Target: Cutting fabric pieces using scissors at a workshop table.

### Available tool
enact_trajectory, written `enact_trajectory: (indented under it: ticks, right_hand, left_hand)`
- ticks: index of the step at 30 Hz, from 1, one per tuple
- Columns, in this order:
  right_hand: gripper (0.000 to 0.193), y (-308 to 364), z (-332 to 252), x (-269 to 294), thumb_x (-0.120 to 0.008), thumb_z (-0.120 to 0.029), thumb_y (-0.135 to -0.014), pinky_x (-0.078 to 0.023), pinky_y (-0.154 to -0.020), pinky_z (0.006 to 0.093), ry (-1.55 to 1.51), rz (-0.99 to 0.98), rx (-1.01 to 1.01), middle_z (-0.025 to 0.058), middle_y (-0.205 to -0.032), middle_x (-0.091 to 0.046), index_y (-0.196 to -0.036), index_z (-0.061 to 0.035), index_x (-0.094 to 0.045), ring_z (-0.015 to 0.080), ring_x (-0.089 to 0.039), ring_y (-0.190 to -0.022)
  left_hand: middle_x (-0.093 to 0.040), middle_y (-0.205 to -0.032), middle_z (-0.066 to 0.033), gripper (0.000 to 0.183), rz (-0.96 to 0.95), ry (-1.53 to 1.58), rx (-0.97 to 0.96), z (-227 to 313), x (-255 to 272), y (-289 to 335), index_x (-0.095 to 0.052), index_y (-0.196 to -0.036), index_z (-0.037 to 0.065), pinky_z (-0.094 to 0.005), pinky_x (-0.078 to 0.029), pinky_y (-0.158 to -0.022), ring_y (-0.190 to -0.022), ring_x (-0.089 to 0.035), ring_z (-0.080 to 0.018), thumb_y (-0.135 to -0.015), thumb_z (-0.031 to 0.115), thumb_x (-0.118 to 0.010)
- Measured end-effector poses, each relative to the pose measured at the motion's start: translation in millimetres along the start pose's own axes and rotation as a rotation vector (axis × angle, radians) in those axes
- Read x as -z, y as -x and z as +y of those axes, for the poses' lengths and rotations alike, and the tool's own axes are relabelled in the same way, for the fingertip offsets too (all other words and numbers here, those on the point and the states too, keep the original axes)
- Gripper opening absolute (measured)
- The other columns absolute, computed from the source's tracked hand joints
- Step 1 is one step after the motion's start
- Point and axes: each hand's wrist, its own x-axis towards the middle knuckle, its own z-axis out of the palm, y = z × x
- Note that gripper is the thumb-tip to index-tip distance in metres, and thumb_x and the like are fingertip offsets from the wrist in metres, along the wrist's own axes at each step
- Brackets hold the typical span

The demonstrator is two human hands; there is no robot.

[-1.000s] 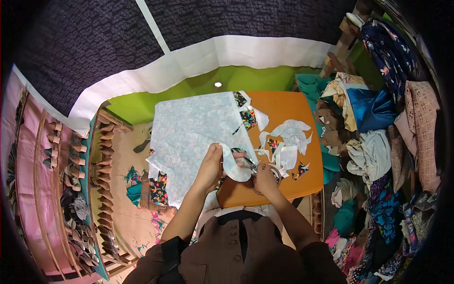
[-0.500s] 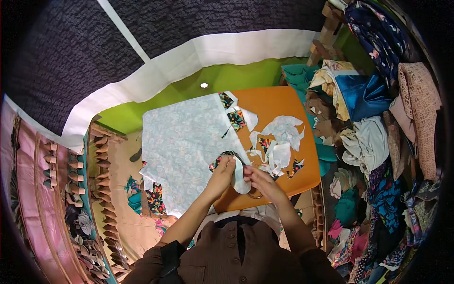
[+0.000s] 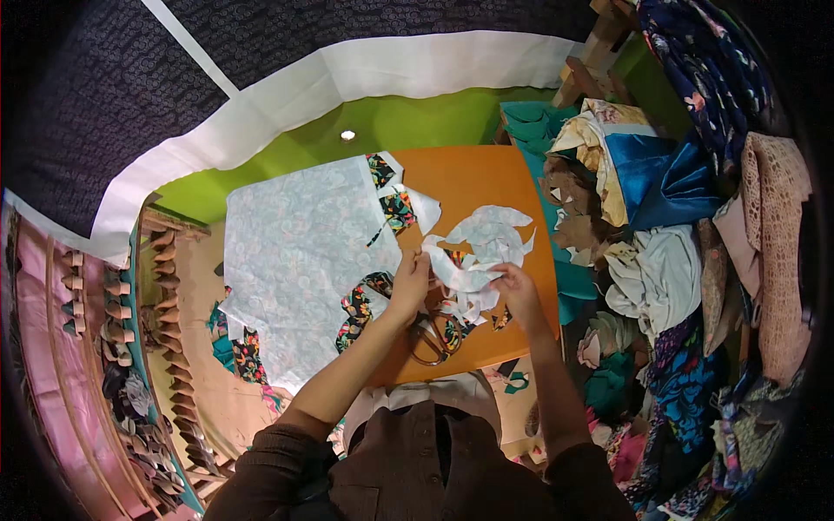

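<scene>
My left hand (image 3: 410, 285) pinches one end of a curved white fabric scrap (image 3: 462, 277). The fingers of my right hand (image 3: 519, 290) are closed on its other end, so the scrap spans the gap between my hands. Just below, a pair of scissors (image 3: 434, 337) with large ring handles lies on the orange table (image 3: 469, 174). Left of my hands spreads a big pale cloth sheet (image 3: 291, 234), with dark floral print showing at its turned edges. Beside my left wrist lies a curved floral piece (image 3: 354, 314). More loose white scraps (image 3: 499, 230) lie beyond my right hand.
Heaped fabrics (image 3: 660, 278) crowd the right side, with a blue shiny cloth (image 3: 656, 182) among them. Racks of wooden shoe forms (image 3: 174, 339) stand at the left. A dark patterned cloth with a white border (image 3: 417, 61) hangs at the far side.
My hands have moved up the table and apart. An oval white piece was between them before; now they hold a curved scrap. The scissors have come into plain view.
</scene>
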Motion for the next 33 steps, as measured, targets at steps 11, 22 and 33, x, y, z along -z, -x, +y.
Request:
enact_trajectory:
  ticks: [11,22,33]
  right_hand:
    - [0.025,-74.7,17.3,61.6,-0.048,0.003,-0.075,-0.042,-0.077,0.0334,0.760,0.367,0.514,0.0121,-0.092,-0.054,-0.093,-0.0082,-0.062,0.0277,-0.052,-0.089]
    - [0.029,-29.0,6.7,28.9,-0.058,-0.006,-0.068,-0.035,-0.084,0.0395,0.997,-0.106,0.516,0.0134,-0.100,-0.046,-0.097,-0.0085,-0.056,0.0321,-0.041,-0.098]
    - [0.041,-9.4,-49.0,20.0,-0.048,-0.006,-0.082,-0.041,-0.081,0.0279,-0.485,-0.452,-0.406,0.0072,-0.107,-0.051,-0.121,0.0006,-0.037,0.0142,-0.049,-0.098]
  left_hand:
    - [-0.057,-0.091,-0.0149,0.026,0.209,-0.694,-0.310,-49.7,-28.6,-31.2,-0.045,-0.104,-0.002,-0.0321,-0.046,-0.073,-0.080,-0.058,-0.0240,-0.085,0.015,-0.044]
    - [-0.054,-0.080,-0.0145,0.018,0.090,-1.094,-0.403,-55.0,-56.0,10.1,-0.055,-0.083,0.001,-0.0395,-0.043,-0.064,-0.077,-0.053,-0.0316,-0.070,0.013,-0.058]
    - [-0.052,-0.082,-0.0072,0.025,0.004,-1.128,-1.051,-17.1,-78.7,73.0,-0.056,-0.089,0.008,-0.0319,-0.041,-0.059,-0.074,-0.051,-0.0227,-0.064,0.009,-0.061]
